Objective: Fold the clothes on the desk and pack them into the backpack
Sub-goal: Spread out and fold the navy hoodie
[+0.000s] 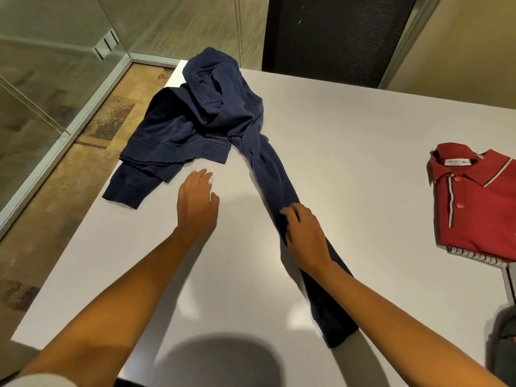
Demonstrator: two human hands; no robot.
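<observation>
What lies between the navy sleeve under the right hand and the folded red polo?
Nothing but bare white desk, seen in the head view, separates the right hand on the navy sweatshirt sleeve from the red polo.

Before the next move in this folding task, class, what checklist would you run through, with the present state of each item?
1. Right hand holds the navy blue sweatshirt: ok, its fingers curl on the long stretched sleeve.
2. Left hand is free: ok, open and holding nothing.
3. Sweatshirt body lies flat on the white desk: not ok, it is bunched in a heap.
4. Folded red polo shirt is out of the way: ok, it lies apart at the right.
5. Backpack is open and ready: cannot tell, only a dark grey shape shows at the edge.
</observation>
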